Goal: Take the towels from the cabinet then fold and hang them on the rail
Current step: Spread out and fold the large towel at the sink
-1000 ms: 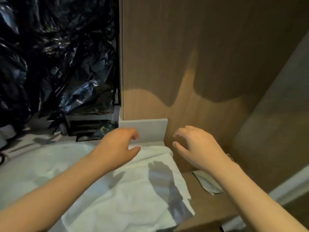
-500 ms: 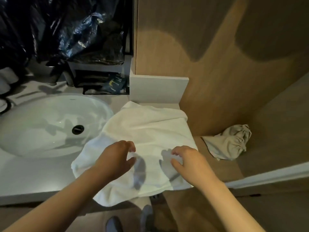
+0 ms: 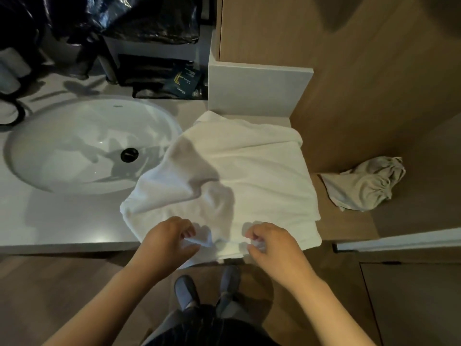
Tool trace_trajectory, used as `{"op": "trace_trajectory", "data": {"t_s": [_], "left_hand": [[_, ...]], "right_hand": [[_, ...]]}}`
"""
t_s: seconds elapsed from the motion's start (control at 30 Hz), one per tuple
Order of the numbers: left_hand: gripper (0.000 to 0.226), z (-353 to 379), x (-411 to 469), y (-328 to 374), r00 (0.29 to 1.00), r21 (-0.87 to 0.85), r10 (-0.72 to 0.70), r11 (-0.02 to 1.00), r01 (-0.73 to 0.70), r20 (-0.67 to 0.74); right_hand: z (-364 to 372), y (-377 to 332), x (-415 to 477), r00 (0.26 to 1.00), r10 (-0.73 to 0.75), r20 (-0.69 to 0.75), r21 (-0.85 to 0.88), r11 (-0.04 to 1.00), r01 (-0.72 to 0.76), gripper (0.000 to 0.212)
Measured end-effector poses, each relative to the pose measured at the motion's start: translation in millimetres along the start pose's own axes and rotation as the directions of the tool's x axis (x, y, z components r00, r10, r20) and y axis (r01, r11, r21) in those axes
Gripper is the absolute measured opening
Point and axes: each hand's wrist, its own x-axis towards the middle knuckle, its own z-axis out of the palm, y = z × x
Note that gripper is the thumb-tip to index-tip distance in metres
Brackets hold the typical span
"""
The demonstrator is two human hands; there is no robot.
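Observation:
A white towel (image 3: 249, 171) lies spread over the right end of the counter (image 3: 62, 221), beside the sink, with its near edge hanging over the counter's front. My left hand (image 3: 167, 240) pinches the towel's near edge between thumb and fingers. My right hand (image 3: 269, 243) pinches the same edge a little to the right. A wrinkle runs across the towel's left part. No rail is in view.
An oval white sink (image 3: 82, 146) with a black drain (image 3: 129, 154) sits left of the towel. A wooden cabinet wall (image 3: 336, 46) rises behind it. A crumpled beige cloth bag (image 3: 364, 187) lies on the lower wooden shelf at right. Black plastic bags (image 3: 112, 16) are piled at the back left.
The view has tilted down from the cabinet wall to the counter front. Both hands have drawn back from the towel's far end to its near edge and closed on it.

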Motion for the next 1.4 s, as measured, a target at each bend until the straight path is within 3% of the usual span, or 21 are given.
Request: {"op": "trace_trajectory", "data": {"t_s": [0.17, 0.3, 0.43, 0.57, 0.7, 0.83, 1.1, 1.23, 1.4], "left_hand": [[0.037, 0, -10, -6, 0.993, 0.054, 0.082, 0.995, -0.087, 0.089], [0.023, 11, -11, -7, 0.978, 0.128, 0.153, 0.977, -0.171, 0.139], [0.016, 16, -6, -7, 0.988, 0.063, 0.142, 0.987, -0.145, 0.054], [0.013, 3, -7, 0, 0.99, 0.006, 0.138, 0.99, -0.138, -0.021], [0.007, -21, -8, 21, 0.953, -0.058, 0.253, 0.962, -0.266, -0.166], [0.004, -41, -5, 40, 0.883, -0.023, 0.375, 0.918, -0.397, -0.283], [0.017, -44, 5, 39, 0.872, -0.037, 0.171, 0.977, -0.211, -0.458], [0.01, -58, 6, 47, 0.849, -0.106, 0.156, 0.965, -0.24, -0.505], [0.026, -79, 16, 62, 0.947, -0.425, 0.047, 0.886, -0.186, -0.316]], "right_hand": [[10, -8, -1, 0.999, -0.036, 0.013, -0.034, 0.999, 0.037, 0.012], [14, -11, 1, 0.999, -0.033, 0.021, -0.019, 0.999, 0.034, 0.011], [9, -12, 1, 1.0, -0.026, 0.006, 0.02, 0.999, 0.026, 0.005], [6, -13, 0, 0.999, -0.046, 0.026, 0.073, 0.996, 0.044, 0.013], [5, -21, 2, 0.994, -0.094, 0.053, 0.115, 0.99, 0.087, 0.033], [-8, -31, 8, 0.989, -0.147, -0.032, 0.154, 0.977, 0.15, 0.014], [-71, -25, 4, 0.876, -0.19, -0.444, 0.201, 0.931, 0.304, 0.013], [-88, -21, 4, 0.822, -0.134, -0.554, 0.211, 0.932, 0.295, 0.009], [-99, -29, 14, 0.847, -0.103, -0.521, 0.229, 0.939, 0.255, 0.013]]}}
